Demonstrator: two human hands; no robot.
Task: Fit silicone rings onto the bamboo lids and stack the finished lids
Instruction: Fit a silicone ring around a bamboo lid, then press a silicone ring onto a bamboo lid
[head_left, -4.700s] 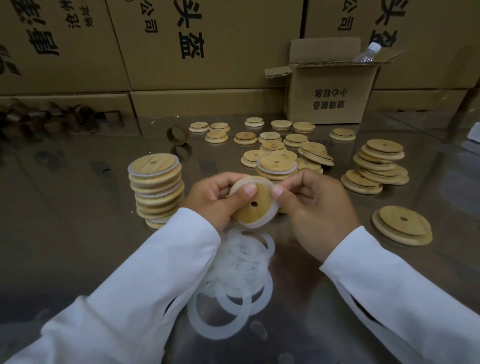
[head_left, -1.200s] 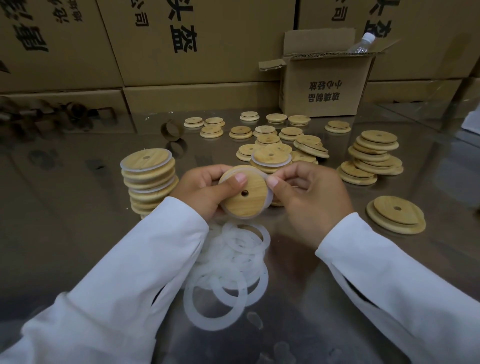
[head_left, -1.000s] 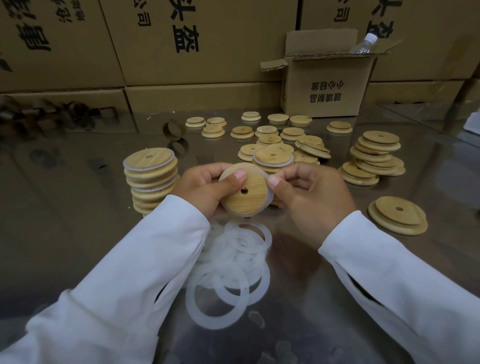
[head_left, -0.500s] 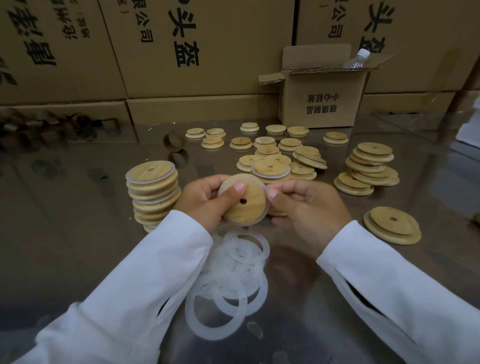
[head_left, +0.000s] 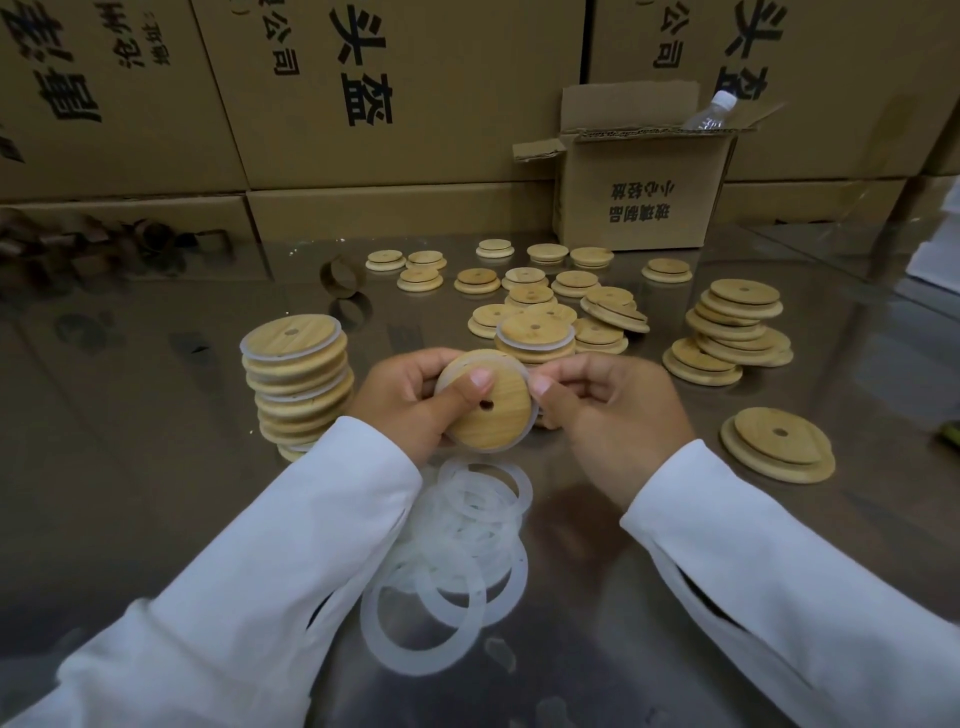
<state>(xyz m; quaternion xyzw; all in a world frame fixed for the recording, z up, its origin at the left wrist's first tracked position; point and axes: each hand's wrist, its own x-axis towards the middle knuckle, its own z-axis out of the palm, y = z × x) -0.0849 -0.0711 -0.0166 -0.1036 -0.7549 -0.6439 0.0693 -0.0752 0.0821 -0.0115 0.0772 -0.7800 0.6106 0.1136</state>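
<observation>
I hold a round bamboo lid (head_left: 496, 421) with a centre hole up in front of me, a translucent silicone ring round its rim. My left hand (head_left: 410, 400) grips it, thumb pressed on its face. My right hand (head_left: 613, 415) pinches the ring at the lid's right edge. A pile of loose silicone rings (head_left: 457, 551) lies on the table below my hands. A tall stack of ringed lids (head_left: 296, 374) stands to the left. A short stack of ringed lids (head_left: 535, 338) sits just behind my hands.
Several bare lids (head_left: 524, 291) lie scattered farther back, with a loose heap (head_left: 737, 327) and a single large lid (head_left: 776, 441) on the right. An open cardboard box (head_left: 639, 202) holding a plastic bottle (head_left: 711, 114) stands at the back, before a wall of cartons. A cardboard ring (head_left: 343, 275) stands mid-left.
The lid has turned a little in my hands and the ring has settled round its rim. My hands stay in the same spot; the view has shifted slightly.
</observation>
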